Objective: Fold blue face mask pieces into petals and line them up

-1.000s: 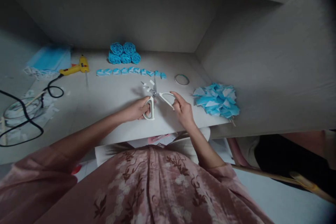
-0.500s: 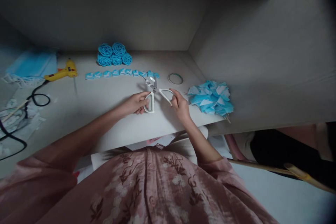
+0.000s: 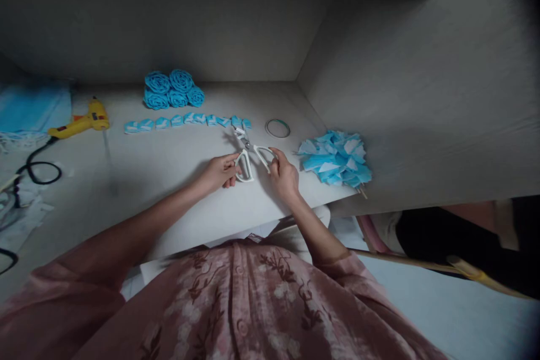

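A pair of scissors [image 3: 247,146] with white handles is held between my two hands above the table, blades pointing away from me. My left hand [image 3: 221,172] grips the left handle loop, and the fingers of my right hand [image 3: 285,176] are wrapped round the right one. The handles stand apart. A small whitish piece shows at the blades; whether it is gripped by them I cannot tell. Just beyond the tips runs a row of small folded blue-and-white pieces [image 3: 194,118]. Right of the blades lies a thin ring [image 3: 277,128], like coiled wire.
Rolled blue rosettes [image 3: 175,90] are stacked at the back. A blue-and-white ruffled bundle [image 3: 335,157] with thin sticks lies at the right. On the left are a yellow glue gun [image 3: 95,115] with a black cord and blue face masks [image 3: 36,109]. Walls enclose the back and right.
The scissors' handles have come somewhat closer together, with my hands drawing inward. The view has shifted slightly, so the things on the left sit nearer the picture's edge.
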The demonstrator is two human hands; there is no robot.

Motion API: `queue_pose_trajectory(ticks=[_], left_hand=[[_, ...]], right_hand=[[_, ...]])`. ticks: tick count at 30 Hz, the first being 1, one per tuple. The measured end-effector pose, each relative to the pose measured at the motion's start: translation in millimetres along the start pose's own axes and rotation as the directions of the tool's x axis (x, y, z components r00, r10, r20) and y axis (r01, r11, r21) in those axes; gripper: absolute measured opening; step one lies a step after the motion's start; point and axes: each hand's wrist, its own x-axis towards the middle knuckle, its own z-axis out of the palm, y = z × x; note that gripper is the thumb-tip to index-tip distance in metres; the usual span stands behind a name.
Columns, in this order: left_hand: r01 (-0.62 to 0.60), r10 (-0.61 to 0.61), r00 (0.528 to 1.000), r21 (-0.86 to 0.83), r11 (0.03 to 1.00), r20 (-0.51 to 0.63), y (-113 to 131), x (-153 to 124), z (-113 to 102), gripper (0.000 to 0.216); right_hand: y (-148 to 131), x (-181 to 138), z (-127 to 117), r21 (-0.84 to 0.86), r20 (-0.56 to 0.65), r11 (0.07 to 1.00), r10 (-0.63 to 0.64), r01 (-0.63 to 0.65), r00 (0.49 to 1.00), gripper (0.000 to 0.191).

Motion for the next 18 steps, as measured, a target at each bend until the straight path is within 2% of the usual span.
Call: queue_pose_trajectory(ticks=[4, 7, 9, 11, 13, 14, 16, 18], left_hand=[[0.007, -0.004, 1.0, 0.118, 0.993, -0.027, -1.3, -0.3, 0.6, 0.057], [-0.068, 0.084, 0.995, 0.254, 0.965, -0.053, -4.2, 3.2, -0.7, 0.051], [-0.126, 0.163, 0.985, 0.422, 0.898, -0.053, -5.5, 7.7, -2.5, 0.047], [-0.166, 0.237, 0.971, 0.6, 0.782, -0.041, -5.1, 12.1, -4.6, 0.043], [-0.192, 0.306, 0.951, 0.705, 0.683, -0.038, -1.2, 11.0, -7.0, 0.04], [-0.216, 0.347, 0.937, 0.719, 0.661, -0.037, 2.7, 6.3, -8.6, 0.039], [-0.305, 0.446, 0.894, 0.672, 0.675, -0.041, 15.6, -13.9, -12.8, 0.037], [-0.434, 0.58, 0.808, 0.565, 0.702, -0.101, 33.6, -46.2, -19.1, 0.034]], right_hand=[[3.5, -4.4, -1.8, -0.035, -0.049, 0.999, 0.0, -0.002, 0.999, 0.049], [5.2, -5.5, -3.4, -0.02, -0.049, 1.0, 0.005, -0.006, 0.999, 0.048], [7.0, -4.9, -4.1, 0.002, -0.039, 1.0, -0.012, 0.012, 0.999, 0.049], [9.9, -3.8, -4.4, 0.021, -0.039, 0.999, -0.027, 0.028, 0.999, 0.049], [13.5, -2.8, -4.5, 0.036, -0.064, 0.999, -0.032, 0.034, 0.997, 0.049], [15.2, -2.5, -4.4, 0.041, -0.083, 0.998, -0.034, 0.038, 0.996, 0.049], [17.6, -2.6, -4.0, 0.044, -0.117, 0.998, -0.047, 0.052, 0.992, 0.049], [18.1, -3.3, -3.3, 0.038, -0.139, 0.997, -0.063, 0.069, 0.988, 0.048]])
